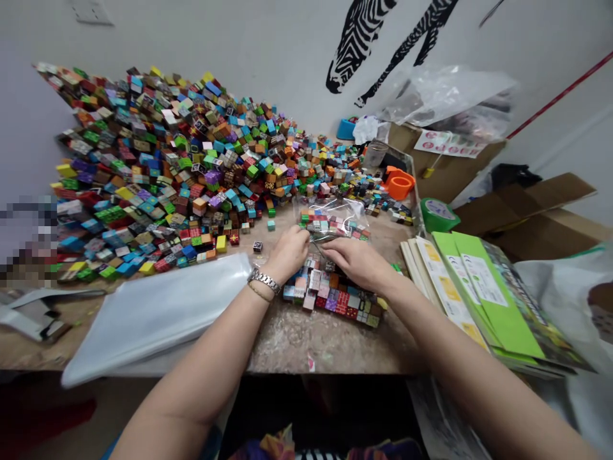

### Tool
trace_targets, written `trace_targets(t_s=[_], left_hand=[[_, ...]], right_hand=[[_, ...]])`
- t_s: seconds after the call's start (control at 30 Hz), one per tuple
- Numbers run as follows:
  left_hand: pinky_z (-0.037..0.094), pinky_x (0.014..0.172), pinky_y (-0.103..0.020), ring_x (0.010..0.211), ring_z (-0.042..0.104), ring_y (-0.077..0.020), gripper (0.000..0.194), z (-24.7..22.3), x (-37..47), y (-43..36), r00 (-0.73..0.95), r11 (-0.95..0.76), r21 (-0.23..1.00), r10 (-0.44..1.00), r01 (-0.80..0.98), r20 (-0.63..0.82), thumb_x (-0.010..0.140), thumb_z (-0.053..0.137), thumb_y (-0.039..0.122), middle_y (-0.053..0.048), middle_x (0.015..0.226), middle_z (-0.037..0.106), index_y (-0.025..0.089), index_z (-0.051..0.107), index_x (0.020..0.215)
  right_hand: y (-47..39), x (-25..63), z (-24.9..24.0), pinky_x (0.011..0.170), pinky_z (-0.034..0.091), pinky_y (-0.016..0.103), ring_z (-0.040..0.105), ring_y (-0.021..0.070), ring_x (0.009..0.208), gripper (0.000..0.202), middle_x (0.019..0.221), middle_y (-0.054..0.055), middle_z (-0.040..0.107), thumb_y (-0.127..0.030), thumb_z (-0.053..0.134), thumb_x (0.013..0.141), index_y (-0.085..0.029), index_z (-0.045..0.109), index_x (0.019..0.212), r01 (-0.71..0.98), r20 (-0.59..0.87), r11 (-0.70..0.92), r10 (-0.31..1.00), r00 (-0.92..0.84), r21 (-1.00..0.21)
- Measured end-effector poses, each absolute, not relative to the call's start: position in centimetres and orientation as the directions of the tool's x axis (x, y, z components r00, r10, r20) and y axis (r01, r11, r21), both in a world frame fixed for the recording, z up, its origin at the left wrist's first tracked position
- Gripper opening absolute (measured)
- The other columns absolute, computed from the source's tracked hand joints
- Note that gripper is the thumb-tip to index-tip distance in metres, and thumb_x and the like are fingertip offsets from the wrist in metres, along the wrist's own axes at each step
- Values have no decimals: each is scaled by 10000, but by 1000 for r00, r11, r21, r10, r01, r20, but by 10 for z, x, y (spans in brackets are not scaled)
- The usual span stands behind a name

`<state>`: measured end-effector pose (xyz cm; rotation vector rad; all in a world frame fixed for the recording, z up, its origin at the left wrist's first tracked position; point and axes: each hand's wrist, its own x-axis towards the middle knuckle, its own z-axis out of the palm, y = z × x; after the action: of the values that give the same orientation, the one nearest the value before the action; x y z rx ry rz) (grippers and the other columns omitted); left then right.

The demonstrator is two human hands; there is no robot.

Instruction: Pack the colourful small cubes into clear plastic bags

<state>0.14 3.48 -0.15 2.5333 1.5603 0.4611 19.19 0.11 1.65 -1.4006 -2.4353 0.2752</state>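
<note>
- A clear bag [355,207] lies on the surface [330,351], just beyond the person's two hands; rows of small colourful blocks [330,225] show through its plastic.
- The left hand [288,250] has its fingers closed on the near edge of the bag.
- The right hand [357,260] pinches that same edge, its fingertips close to the left hand's.
- A flat group of blocks [341,299] sits outside the bag, below and between the hands.
- Flat clear sleeves [163,319] lie stacked beside the left forearm, with no blocks in them.
- A big block pile [191,172] spreads against the wall, behind the sleeves.
- A clear cup [376,153] stands at the back; its contents are too small to tell.
- Crumpled plastic [445,96] covers the top of a cardboard box [443,176] at the back right, so its inside is hidden.
</note>
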Motion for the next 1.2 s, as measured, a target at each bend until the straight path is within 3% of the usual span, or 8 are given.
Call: trace_targets(t_s=[0.13,0.27,0.37,0.6,0.83,1.0,1.2], left_hand=[[478,848,-376,1045,547,-272,193,8,10,33,434,-468,161,877,869,205,948,446,155,-129,1080,586,166,626,1020],[478,836,-398,1103,506,-302,190,17,28,37,524,-543,62,829,837,194,930,496,187,-151,1172,549,165,589,1094],[461,874,-406,1161,477,-313,228,20,42,44,590,-609,25,777,793,221,913,547,209,-154,1214,541,167,580,1134],[431,901,-426,1119,537,-293,290,12,64,59,699,-701,-65,690,710,189,950,396,105,-160,1208,587,150,614,1137],[437,899,-436,1098,573,-303,254,7,79,60,746,-746,-114,621,657,240,992,425,198,-162,1148,628,142,652,1090],[469,864,-375,1097,599,-287,297,19,91,70,754,-760,-70,620,646,216,1014,440,282,-155,1112,647,141,699,1043],[484,850,-328,1038,639,-248,266,33,97,82,709,-723,5,680,691,188,998,458,219,-133,1072,675,131,708,1029]], right_hand=[[0,225,26,803,480,322,657,212,917,186,1006,80,716,-259,515,966,-180,682,986,889,273,419,891,-363,-184],[9,247,26,775,469,336,631,255,975,201,1091,118,676,-297,620,897,-170,649,1051,958,156,287,945,-286,19],[11,245,24,793,477,346,628,272,1019,254,1129,137,666,-299,619,897,-154,639,1104,968,66,235,968,-241,91],[9,248,24,774,491,358,648,293,1040,320,1169,153,654,-282,537,937,-148,600,1220,979,25,142,989,-147,147],[8,254,18,737,490,344,662,302,1029,394,1188,149,657,-382,585,929,-165,566,1257,975,52,146,986,-156,166],[10,252,20,729,488,357,667,302,988,386,1192,159,650,-354,596,913,-148,558,1237,971,54,156,984,-168,182],[13,254,15,734,480,351,665,297,971,471,1207,167,641,-413,642,874,-132,531,1235,980,96,139,984,-153,140]])
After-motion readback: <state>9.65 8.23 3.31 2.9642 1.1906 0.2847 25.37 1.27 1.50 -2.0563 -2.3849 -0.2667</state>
